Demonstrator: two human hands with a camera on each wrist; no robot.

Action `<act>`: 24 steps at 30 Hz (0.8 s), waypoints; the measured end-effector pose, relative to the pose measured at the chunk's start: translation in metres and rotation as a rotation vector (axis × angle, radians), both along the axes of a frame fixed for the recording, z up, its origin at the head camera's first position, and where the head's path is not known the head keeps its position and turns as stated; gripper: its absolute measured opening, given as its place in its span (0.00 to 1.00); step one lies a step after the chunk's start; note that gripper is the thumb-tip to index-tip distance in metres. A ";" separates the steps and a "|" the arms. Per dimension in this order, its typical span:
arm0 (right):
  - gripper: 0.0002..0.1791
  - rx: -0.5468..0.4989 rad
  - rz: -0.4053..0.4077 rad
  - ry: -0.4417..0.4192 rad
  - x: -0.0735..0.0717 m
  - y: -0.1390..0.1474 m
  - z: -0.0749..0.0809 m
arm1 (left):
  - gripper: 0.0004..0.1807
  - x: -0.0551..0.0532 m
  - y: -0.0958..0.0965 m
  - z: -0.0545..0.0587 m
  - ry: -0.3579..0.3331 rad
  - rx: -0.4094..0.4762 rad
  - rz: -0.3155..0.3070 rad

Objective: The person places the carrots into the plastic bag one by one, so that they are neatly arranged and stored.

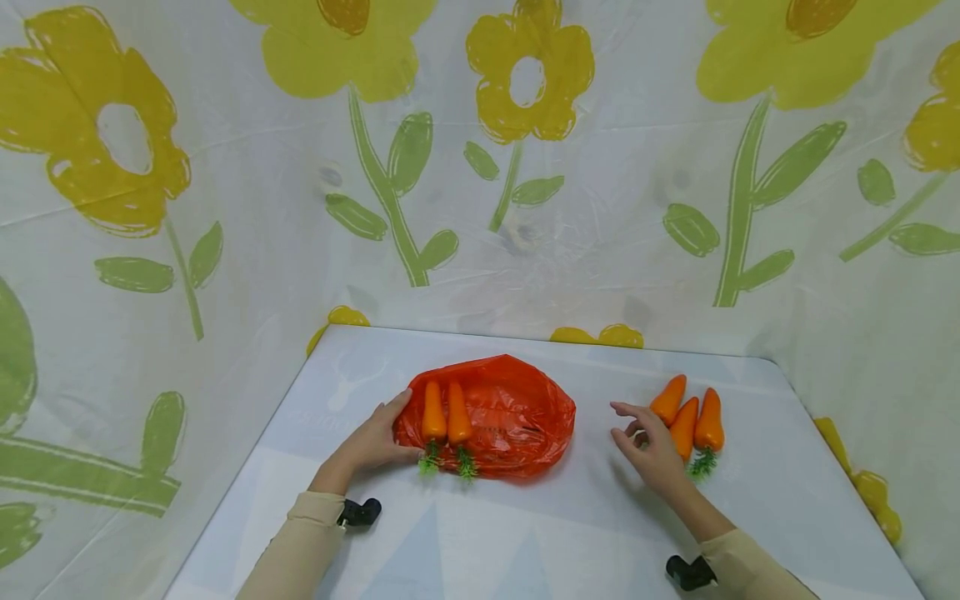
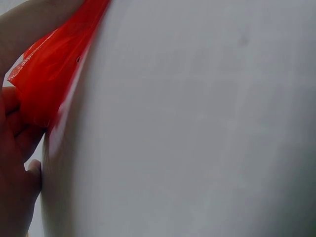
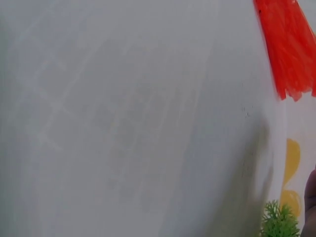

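Observation:
A red plastic bag (image 1: 517,417) lies spread on the table. Two orange toy carrots (image 1: 433,412) are side by side at its left part, their green tops over its front edge. My left hand (image 1: 369,442) holds the bag's left edge, thumb toward the front and fingers farther back; red plastic (image 2: 54,64) shows between thumb and fingers in the left wrist view. Three more toy carrots (image 1: 708,421) lie together at the right. Just left of them, above the table, my right hand (image 1: 651,450) has loosely bent fingers, thumb and index apart, holding nothing; it partly hides them.
The white table (image 1: 570,542) carries pale blue triangle prints. A flowered cloth (image 1: 600,192) hangs behind it and along both sides. Each wrist bears a small black camera (image 1: 362,512). In the right wrist view, a green carrot top (image 3: 279,221) shows at the lower right.

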State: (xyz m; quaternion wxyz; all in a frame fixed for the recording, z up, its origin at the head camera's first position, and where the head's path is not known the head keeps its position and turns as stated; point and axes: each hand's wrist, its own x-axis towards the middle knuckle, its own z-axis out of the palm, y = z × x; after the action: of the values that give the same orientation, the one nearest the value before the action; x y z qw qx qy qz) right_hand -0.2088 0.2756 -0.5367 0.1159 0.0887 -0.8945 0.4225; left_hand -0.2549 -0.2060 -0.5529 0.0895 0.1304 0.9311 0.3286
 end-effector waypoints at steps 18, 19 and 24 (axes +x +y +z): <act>0.21 0.003 -0.033 0.089 0.005 0.023 0.003 | 0.64 0.001 -0.001 0.002 0.004 -0.001 -0.021; 0.21 0.006 -0.034 0.091 0.006 0.024 0.003 | 0.64 0.001 0.000 0.002 0.003 -0.002 -0.021; 0.22 0.013 -0.045 0.103 0.007 0.028 0.002 | 0.65 0.000 0.000 0.002 -0.003 -0.003 -0.012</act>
State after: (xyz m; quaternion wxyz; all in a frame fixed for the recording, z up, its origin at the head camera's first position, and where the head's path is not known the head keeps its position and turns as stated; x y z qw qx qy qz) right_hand -0.2021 0.3036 -0.5343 0.1710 0.0909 -0.8919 0.4086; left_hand -0.2546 -0.2064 -0.5512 0.0930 0.1356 0.9307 0.3266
